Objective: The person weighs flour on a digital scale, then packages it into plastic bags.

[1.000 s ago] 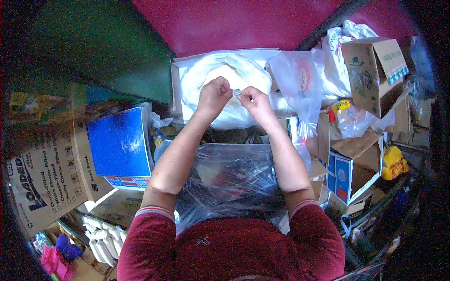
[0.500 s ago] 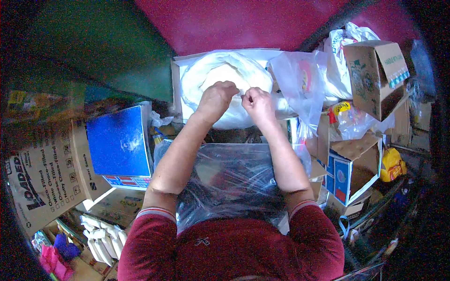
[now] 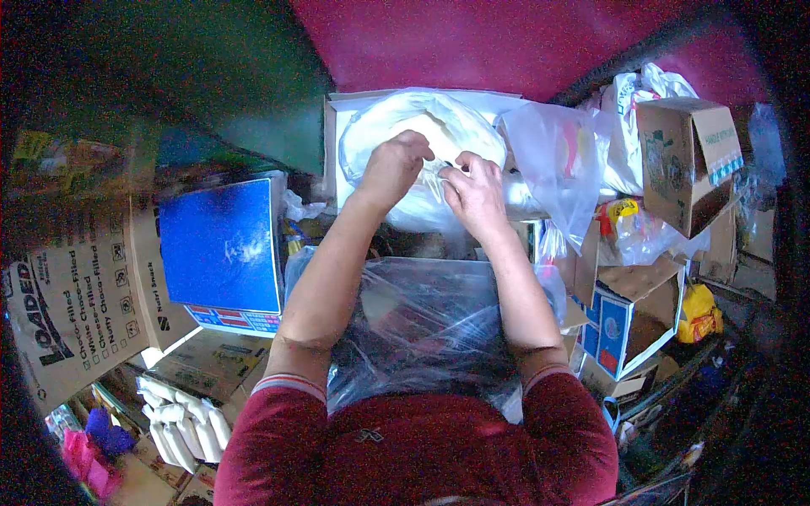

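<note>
Vs. the prev. pics, R hand (image 3: 477,198) had loosened from its tight pinch, fingers more spread, and a pale plastic piece (image 3: 435,185) showed just L of it, betw. the hands; prob. a regrip mid-handling. L hand (image 3: 393,173) stayed curled, apart from R; couldn't tell if either was clamped on the plastic. Big white bag (image 3: 355,139) lay under both, box edge (image 3: 332,135) L of L hand. Clear bag (image 3: 557,160) crowded R hand's right; more room bodyward, over plastic sheet (image 3: 430,329).
</note>
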Demonstrator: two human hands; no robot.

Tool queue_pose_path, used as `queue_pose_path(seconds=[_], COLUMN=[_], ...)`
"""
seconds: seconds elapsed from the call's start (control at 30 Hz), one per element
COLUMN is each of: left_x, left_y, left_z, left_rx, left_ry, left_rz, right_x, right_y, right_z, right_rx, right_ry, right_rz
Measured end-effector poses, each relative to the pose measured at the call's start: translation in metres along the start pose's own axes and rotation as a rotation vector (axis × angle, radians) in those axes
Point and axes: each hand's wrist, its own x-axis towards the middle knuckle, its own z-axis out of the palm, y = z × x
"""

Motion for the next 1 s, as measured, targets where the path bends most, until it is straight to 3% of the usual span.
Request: queue_pose_path(seconds=[0.13,0.2,0.23,0.3,0.33,0.43,0.53,0.7,0.77,0.9,1.0], left_x=[0.001,0.002,0.002,0.001,-0.001,-0.002,-0.001,0.001,0.003,0.003,0.009], left_y=[-0.002,-0.015,-0.011,-0.014,-0.014,-0.015,-0.018,-0.018,-0.019,-0.008,-0.015], left_z=[-0.010,-0.020,-0.038,-0.060,-0.068,-0.082,-0.088,-0.097,-0.100,-0.102,-0.104], left_rx=[-0.038,0.069,0.157,0.282,0.247,0.166,0.172,0.137,0.116,-0.002,0.051], left_ry=[0.198,0.269,0.231,0.341,0.398,0.528,0.559,0.700,0.707,0.690,0.722], left_rz=[0.005,0.009,-0.118,-0.172,-0.167,-0.149,-0.158,-0.163,-0.167,-0.202,-0.111], right_x=[0.002,-0.001,0.001,0.018,0.022,0.036,0.062,0.097,0.086,0.022,0.028], right_y=[-0.010,0.001,0.004,0.024,0.047,0.104,0.099,0.080,0.059,0.080,0.077], right_z=[-0.003,0.006,0.003,-0.020,-0.028,-0.030,-0.030,0.045,0.081,0.158,0.157], right_rx=[0.079,0.747,1.079,1.386,1.538,0.521,-0.450,-0.391,-0.429,-0.401,-0.438], right_ry=[-0.019,-0.018,-0.017,0.271,0.346,0.086,-0.500,-0.760,-0.956,-0.846,-0.902], right_rz=[0.012,0.372,0.559,0.772,0.731,0.640,0.182,0.209,0.319,0.485,0.535])
